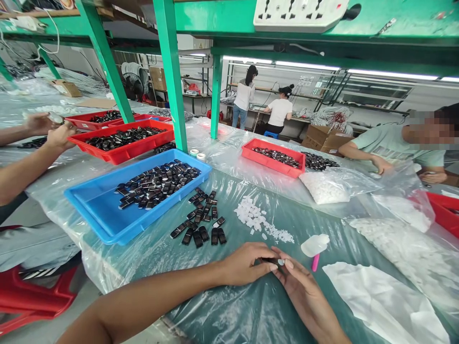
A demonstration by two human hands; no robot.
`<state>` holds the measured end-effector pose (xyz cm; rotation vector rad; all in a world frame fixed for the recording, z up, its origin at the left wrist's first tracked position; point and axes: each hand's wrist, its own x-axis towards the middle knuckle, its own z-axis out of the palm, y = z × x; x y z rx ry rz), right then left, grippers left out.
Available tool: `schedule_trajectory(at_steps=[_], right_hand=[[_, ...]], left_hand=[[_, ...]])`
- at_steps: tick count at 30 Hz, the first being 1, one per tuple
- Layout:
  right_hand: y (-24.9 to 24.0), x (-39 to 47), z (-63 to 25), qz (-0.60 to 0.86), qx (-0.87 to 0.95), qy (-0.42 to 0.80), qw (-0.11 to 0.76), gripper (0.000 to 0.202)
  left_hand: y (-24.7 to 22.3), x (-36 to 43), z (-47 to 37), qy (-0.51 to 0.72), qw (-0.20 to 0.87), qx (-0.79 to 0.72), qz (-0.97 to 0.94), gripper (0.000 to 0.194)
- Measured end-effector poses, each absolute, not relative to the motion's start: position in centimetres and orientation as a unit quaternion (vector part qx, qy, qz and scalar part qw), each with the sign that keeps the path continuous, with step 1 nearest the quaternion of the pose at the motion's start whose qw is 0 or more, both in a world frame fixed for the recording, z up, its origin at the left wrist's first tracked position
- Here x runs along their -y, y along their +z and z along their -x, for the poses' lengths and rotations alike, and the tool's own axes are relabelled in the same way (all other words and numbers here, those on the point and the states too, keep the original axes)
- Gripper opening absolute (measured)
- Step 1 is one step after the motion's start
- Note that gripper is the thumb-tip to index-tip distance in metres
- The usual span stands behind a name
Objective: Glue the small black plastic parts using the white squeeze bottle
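My left hand (247, 263) is closed round a small black part (265, 261), mostly hidden by the fingers. Fingertips of my right hand (296, 277) press a small whitish piece (280, 262) at the part's right end. Beyond my hands lie loose black parts (203, 234) on the green table, with a pile of small white pieces (250, 213) to their right. A white bottle (313, 245) and a pink stick (315, 263) rest right of my right hand. The blue tray (96, 224) at the left holds many black parts.
Red trays (118, 155) stand behind the blue tray, another (272, 167) further back. Green posts (171, 76) rise from the table. White cloth (383, 296) and bags of white pieces (405, 243) lie right. Another person's hands (59, 131) are at left; a person sits at right.
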<state>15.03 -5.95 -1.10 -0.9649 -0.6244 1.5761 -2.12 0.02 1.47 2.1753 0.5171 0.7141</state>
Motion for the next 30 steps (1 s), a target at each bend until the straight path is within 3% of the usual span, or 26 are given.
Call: schedule_trajectory(at_steps=[7,15,30], right_hand=[[-0.9,6.1,-14.8,0.386,0.223,0.685,0.576,0.011],[-0.8,6.2,-13.9,0.344,0.145,0.723,0.581,0.009],[-1.4,6.0,-12.1,0.302,0.085,0.697,0.645,0.02]], left_hand=[[1.5,0.0,2.3,0.287,0.353,-0.2,-0.868,0.026],[1.3,-0.2,2.2,0.25,0.212,-0.218,-0.919,0.03],[1.5,0.8,2.0,0.238,0.083,-0.24,-0.937,0.03]])
